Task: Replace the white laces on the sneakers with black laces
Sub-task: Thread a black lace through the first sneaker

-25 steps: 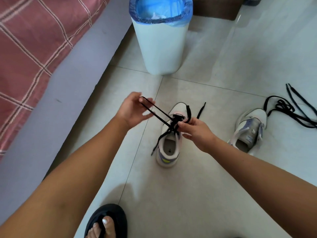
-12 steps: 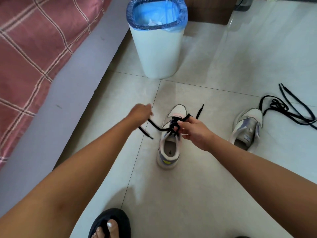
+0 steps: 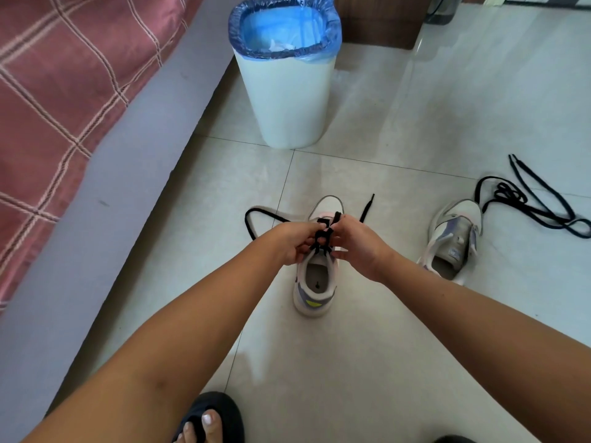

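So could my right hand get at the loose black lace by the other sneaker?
Probably yes: the loose black lace lies on open floor beyond the second sneaker, nothing covering it, but the right hand is pinching the lacing and must let go.

Bright soft daylight from the far right, with shiny glare on the tiled floor [image 3: 447, 91]. Faint shadows under the arms and beside the trash bin [image 3: 287, 100]. Sharp middle, edges bent and stretched.

Bin [image 3: 287, 100] behind sneaker [image 3: 315, 282], bed [image 3: 80, 123] left.
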